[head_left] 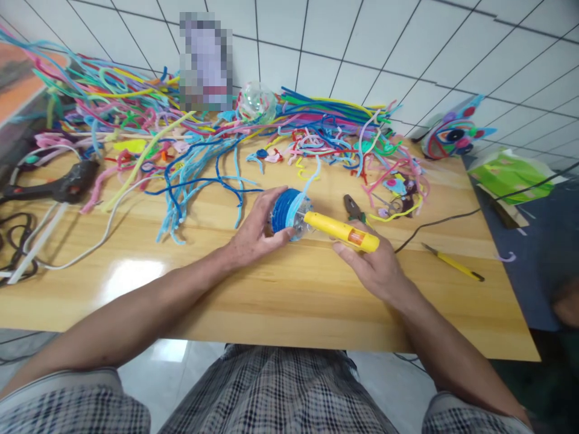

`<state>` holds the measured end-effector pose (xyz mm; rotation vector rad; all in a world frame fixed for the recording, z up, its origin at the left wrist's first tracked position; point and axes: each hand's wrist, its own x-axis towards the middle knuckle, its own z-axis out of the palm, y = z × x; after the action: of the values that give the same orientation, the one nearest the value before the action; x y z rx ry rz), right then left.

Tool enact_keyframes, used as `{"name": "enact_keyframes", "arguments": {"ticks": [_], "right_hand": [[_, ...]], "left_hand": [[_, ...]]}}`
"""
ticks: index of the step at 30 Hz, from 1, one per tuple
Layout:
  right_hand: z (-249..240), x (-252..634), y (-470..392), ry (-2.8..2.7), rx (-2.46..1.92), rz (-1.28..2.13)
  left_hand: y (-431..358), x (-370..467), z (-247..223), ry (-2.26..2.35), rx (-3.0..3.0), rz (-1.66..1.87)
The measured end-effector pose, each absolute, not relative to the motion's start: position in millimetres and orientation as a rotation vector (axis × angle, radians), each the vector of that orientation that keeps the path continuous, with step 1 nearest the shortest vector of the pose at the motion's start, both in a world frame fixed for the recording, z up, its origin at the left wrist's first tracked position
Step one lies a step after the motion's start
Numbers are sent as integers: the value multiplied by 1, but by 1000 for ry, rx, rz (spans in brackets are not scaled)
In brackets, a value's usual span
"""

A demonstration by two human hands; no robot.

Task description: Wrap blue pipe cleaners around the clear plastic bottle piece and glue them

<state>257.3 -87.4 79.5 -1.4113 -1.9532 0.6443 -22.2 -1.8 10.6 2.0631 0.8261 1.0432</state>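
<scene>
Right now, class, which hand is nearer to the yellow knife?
Right. The right hand, holding the glue gun, is left of the knife, not touching it; the left hand, on the blue piece, is farther left.

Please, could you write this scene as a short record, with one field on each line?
Left grip: around the blue-wrapped object
Right grip: holding the yellow tool
Tool tip: towards the object; contact unclear
Loose end: light-blue strand, rising from the object
Beyond right grip: pliers
Further right: yellow cutter knife
Far left: black gun-shaped tool
Behind: colourful fuzzy strands
Surface: wooden table
</scene>
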Motion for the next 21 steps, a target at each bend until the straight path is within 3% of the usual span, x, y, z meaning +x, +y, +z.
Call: {"name": "enact_keyframes", "arguments": {"ticks": [21], "right_hand": [[74, 258, -87, -1951, -1389, 671]], "left_hand": [[-1, -22, 10, 821, 2055, 1052]]}}
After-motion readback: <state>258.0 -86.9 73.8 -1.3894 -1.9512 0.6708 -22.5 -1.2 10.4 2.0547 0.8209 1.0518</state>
